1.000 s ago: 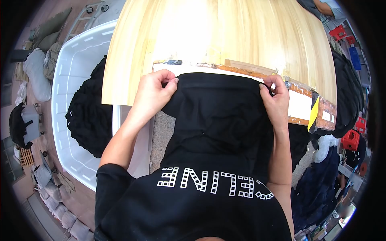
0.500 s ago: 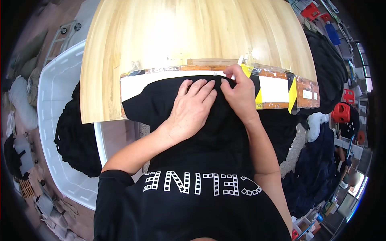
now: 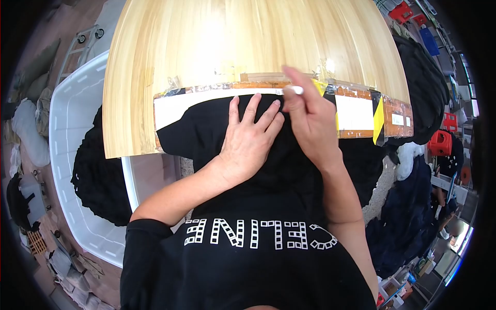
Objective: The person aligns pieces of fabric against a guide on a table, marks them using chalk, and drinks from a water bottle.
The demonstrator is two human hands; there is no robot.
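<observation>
My left hand lies flat with its fingers spread on a piece of black fabric, pressing it against the table edge. The fabric covers part of a white strip taped along the near side of the wooden table. My right hand is just right of the left one, partly blurred, its thumb and fingers closed on a white pen-like stick. Only one end of the stick shows; I cannot make out its exact kind. Below, the fabric hangs toward my body.
A white plastic tub with black cloth inside stands left of the table. Yellow-and-black tape crosses the strip at right. Dark cloth piles lie to the right, near a red stool. A person's arm shows at far right.
My right hand has lifted slightly off the fabric edge, and the white stick has turned in its fingers. My left-hand fingers have spread a little; the fabric stays in place.
</observation>
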